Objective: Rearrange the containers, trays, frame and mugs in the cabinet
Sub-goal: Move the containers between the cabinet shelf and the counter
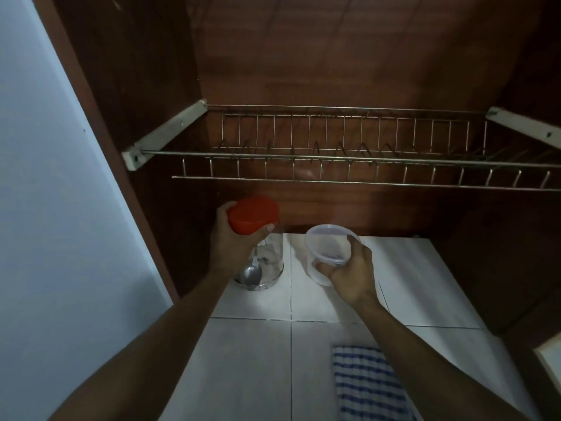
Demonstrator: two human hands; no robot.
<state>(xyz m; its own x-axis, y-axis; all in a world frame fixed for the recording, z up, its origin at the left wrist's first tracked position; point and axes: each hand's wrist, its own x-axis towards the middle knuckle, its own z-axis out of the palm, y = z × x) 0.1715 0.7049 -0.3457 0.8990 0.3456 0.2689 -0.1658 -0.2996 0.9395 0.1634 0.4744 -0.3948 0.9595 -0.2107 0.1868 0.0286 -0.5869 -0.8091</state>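
A tall clear jar with an orange lid stands on the white tiled counter at the cabinet's left side; a metal spoon shows inside it. My left hand grips the jar just under the lid. To its right, my right hand holds a small clear plastic tub by its rim and side, tilted toward me. Whether the tub touches the counter is unclear.
A wire dish rack spans the cabinet above the hands, with nothing on it. Brown cabinet walls close in at left and right. A blue-and-white checked cloth lies on the counter near me. An open cabinet door stands at left.
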